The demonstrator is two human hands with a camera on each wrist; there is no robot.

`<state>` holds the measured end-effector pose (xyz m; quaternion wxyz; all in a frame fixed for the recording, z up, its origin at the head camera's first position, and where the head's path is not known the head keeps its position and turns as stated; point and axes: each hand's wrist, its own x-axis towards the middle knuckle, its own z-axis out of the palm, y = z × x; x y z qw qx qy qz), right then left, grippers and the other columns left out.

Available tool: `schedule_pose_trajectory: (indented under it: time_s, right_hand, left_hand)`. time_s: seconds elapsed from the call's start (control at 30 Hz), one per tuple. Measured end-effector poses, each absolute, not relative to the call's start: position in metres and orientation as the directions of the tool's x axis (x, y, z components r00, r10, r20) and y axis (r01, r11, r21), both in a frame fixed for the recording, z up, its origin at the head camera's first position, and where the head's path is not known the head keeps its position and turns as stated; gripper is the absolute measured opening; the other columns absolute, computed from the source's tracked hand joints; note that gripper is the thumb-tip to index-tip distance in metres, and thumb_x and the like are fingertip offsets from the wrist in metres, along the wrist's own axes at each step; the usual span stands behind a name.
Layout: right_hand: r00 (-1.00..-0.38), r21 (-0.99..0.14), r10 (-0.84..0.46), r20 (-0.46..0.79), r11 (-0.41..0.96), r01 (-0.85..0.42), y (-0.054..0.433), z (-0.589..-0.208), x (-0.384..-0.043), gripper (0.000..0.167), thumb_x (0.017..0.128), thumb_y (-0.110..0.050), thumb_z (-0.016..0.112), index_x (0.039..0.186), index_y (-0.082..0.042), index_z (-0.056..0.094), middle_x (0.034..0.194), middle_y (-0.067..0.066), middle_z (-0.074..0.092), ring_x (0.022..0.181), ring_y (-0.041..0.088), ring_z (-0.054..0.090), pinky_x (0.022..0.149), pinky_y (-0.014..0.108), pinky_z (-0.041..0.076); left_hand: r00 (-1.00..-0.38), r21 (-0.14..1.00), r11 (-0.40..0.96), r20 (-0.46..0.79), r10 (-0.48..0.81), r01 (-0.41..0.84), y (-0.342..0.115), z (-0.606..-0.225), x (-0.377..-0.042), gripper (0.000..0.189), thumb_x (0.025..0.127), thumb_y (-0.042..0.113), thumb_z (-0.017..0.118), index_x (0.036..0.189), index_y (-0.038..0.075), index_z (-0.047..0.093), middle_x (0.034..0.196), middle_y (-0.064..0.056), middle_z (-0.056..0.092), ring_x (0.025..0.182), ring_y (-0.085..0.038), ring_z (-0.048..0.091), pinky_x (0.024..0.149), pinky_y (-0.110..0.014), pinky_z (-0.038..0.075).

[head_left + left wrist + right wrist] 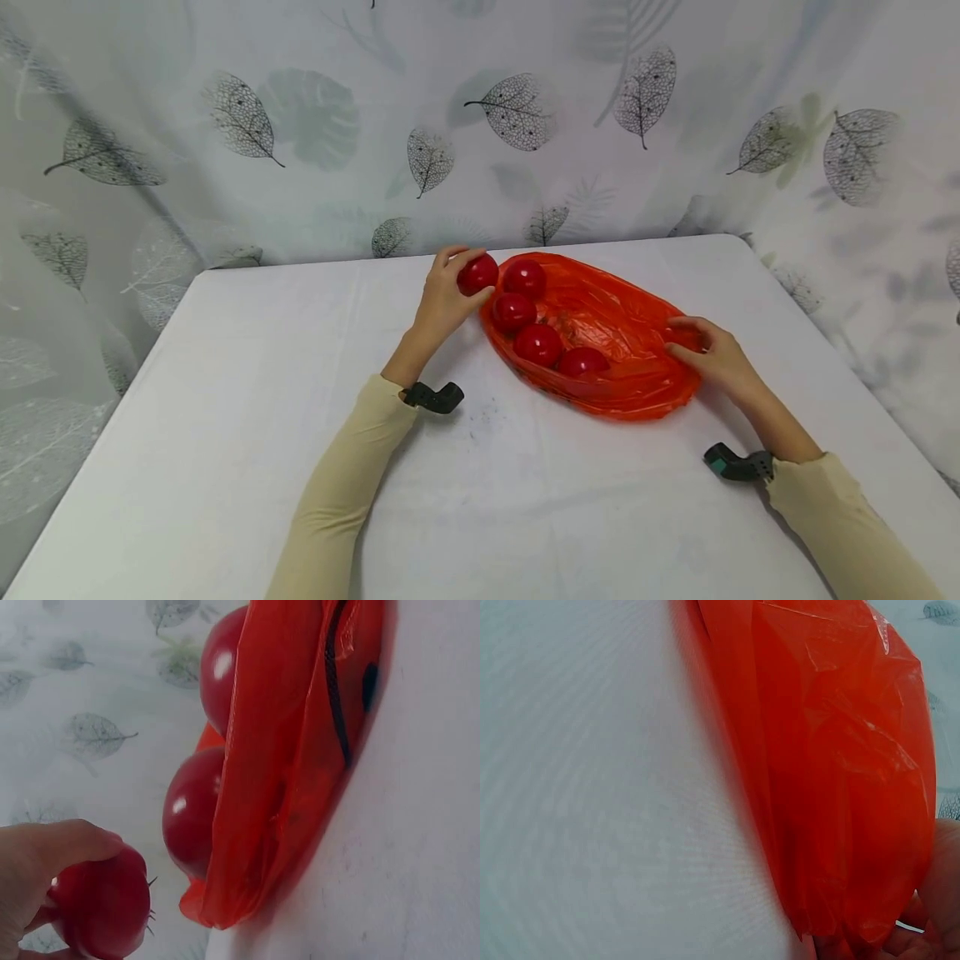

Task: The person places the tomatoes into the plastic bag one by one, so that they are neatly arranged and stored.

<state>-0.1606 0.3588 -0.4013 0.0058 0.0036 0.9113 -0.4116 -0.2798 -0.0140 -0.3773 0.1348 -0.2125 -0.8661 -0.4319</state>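
Note:
A red plastic bag [622, 308] lies spread open on the table, with several red tomatoes [538, 345] gathered in its left side. My left hand [442, 300] grips one tomato [478, 274] between thumb and fingers at the bag's left rim. Thin dark sepals stick out from that tomato [105, 904] in the left wrist view. At the bag's opposite end, my right hand [708, 350] holds the rim, thumb inside and fingers over the edge. In the right wrist view the bag [847, 772] hides most of the fingers.
A white cloth covers the table [225, 433]. Behind it hangs a leaf-patterned curtain [315, 183]. Each wrist wears a dark camera mount, the left one [438, 397] beside the sleeve and the right one [738, 462] near the table's right side.

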Motion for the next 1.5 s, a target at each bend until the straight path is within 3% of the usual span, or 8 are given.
schedule_pose_trajectory:
  time_s: [0.93, 1.5]
  right_hand:
    - [-1.0, -0.762, 0.002, -0.028, 0.647, 0.022, 0.357, -0.401, -0.163, 0.05, 0.099, -0.019, 0.057, 0.138, 0.008, 0.042, 0.132, 0.032, 0.047, 0.107, 0.036, 0.048, 0.07, 0.004, 0.044]
    - [-0.999, -0.763, 0.005, -0.034, 0.645, 0.029, 0.357, -0.4, -0.161, 0.05, 0.099, -0.019, 0.056, 0.139, 0.008, 0.041, 0.133, 0.032, 0.046, 0.108, 0.037, 0.047, 0.07, 0.004, 0.044]
  left_hand:
    - [-0.785, 0.618, 0.486, 0.444, 0.432, 0.617, 0.026, -0.367, -0.266, 0.053, 0.084, 0.02, 0.077, 0.132, 0.01, 0.058, 0.134, -0.015, 0.049, 0.123, -0.031, 0.052, 0.097, -0.043, 0.051]
    - [-0.742, 0.563, 0.504, 0.353, 0.57, 0.655, 0.056, -0.366, -0.253, 0.056, 0.085, 0.03, 0.075, 0.135, 0.016, 0.056, 0.137, -0.009, 0.048, 0.124, -0.026, 0.052, 0.095, -0.039, 0.053]
